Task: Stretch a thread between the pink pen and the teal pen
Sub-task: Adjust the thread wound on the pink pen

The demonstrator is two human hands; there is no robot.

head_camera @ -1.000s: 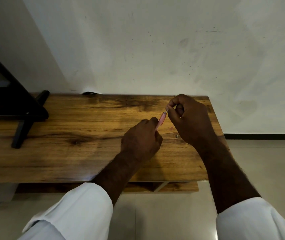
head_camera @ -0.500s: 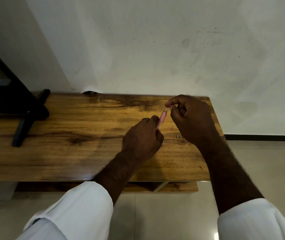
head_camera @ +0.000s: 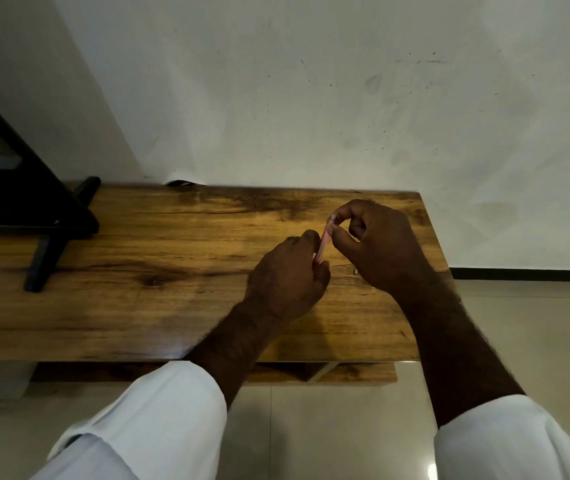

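Observation:
My left hand (head_camera: 287,271) is closed around the lower part of the pink pen (head_camera: 323,242), which tilts up and to the right above the wooden table (head_camera: 159,271). My right hand (head_camera: 377,247) pinches at the pen's upper end with thumb and forefinger. The thread is too thin to make out between the fingers. A small pale tip (head_camera: 355,271) shows on the table under my right hand; what it belongs to is unclear. The teal pen is not visible.
A black stand with a slanted dark panel (head_camera: 34,216) occupies the table's left end. A white wall rises right behind the table. The table's right edge is close to my right hand, with tiled floor (head_camera: 518,341) beyond it and a lower shelf (head_camera: 345,372) beneath.
My right hand's thumb and forefinger shifted slightly around the pen's top end, from touching it to hovering and back to pinching. My left hand kept its hold in nearly the same place.

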